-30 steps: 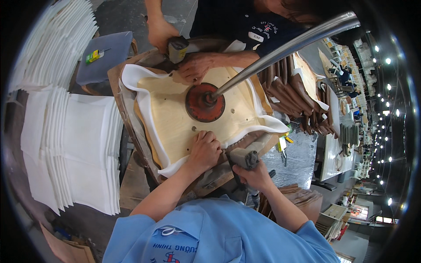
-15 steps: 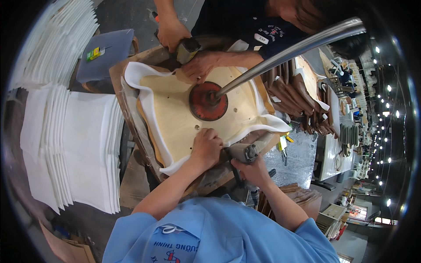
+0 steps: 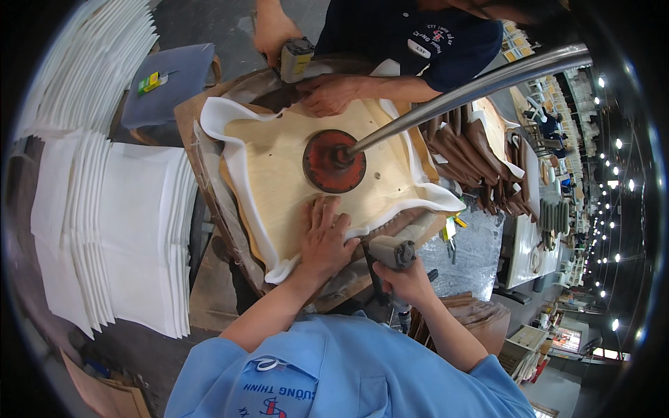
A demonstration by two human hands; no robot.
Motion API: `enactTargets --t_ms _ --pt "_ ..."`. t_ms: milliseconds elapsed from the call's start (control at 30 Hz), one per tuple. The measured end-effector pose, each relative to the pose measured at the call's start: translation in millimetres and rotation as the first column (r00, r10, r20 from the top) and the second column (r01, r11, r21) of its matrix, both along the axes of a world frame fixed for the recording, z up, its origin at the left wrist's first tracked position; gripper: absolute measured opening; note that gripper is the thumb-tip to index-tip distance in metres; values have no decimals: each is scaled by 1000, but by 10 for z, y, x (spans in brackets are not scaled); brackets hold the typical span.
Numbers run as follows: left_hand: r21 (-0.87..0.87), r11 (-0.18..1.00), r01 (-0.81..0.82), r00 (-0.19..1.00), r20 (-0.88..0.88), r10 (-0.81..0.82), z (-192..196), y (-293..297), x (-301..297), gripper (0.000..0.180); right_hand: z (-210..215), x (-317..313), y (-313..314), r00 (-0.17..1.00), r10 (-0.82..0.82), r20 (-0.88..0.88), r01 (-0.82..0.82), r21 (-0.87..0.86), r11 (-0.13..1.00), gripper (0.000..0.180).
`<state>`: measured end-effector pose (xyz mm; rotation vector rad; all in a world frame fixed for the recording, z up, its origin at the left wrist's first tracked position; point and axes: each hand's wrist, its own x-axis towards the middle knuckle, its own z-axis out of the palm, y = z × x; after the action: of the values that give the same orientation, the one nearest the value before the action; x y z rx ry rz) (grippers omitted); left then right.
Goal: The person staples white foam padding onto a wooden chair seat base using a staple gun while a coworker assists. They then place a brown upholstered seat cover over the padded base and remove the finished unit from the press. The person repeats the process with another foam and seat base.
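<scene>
A light plywood seat panel [image 3: 272, 174] lies in front of me, with white foam [image 3: 242, 184] folded up around its edges. A red round press plate [image 3: 317, 167] on a shiny metal rod [image 3: 460, 85] bears on its middle. My left hand [image 3: 325, 237] lies flat on the panel's near side, fingers outstretched, thumb toward the foam edge. In my right hand [image 3: 406, 282] is a grey staple gun [image 3: 394, 251], held just off the panel's near right edge. Brown covering [image 3: 397, 221] shows under the foam there.
Across the panel, a co-worker in a dark shirt holds another staple gun [image 3: 297, 59]; their other hand [image 3: 331, 94] rests at the far edge. White sheets [image 3: 139, 237] are stacked at left. A blue-grey seat [image 3: 167, 87] stands behind them. Brown covers [image 3: 463, 150] are piled at right.
My left hand has gone from curled at the near edge to flat and outstretched on the panel. My staple gun has shifted slightly right and nearer. The co-worker's staple gun has moved farther away.
</scene>
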<state>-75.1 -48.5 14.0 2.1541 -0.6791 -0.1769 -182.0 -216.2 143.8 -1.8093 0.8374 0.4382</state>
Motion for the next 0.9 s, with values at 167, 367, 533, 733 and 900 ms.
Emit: enactTargets --t_ms 167,367,533,733,900 --pt "-7 1000 -26 1000 8 26 -15 -24 21 34 -17 55 29 1000 5 19 -5 10 1000 35" --pt "12 999 -45 999 22 45 -28 -26 25 32 -48 111 52 1000 29 3 -29 4 1000 36" --pt "-6 999 -41 999 15 41 -28 -20 29 28 -59 176 122 999 16 49 -16 12 1000 34" --pt "-8 999 -48 999 -3 48 -20 -17 53 20 -105 92 82 998 2 63 -1 -12 1000 32" --pt "-53 995 -85 996 32 86 -33 -8 24 13 -72 24 167 998 -31 46 31 -3 1000 31"
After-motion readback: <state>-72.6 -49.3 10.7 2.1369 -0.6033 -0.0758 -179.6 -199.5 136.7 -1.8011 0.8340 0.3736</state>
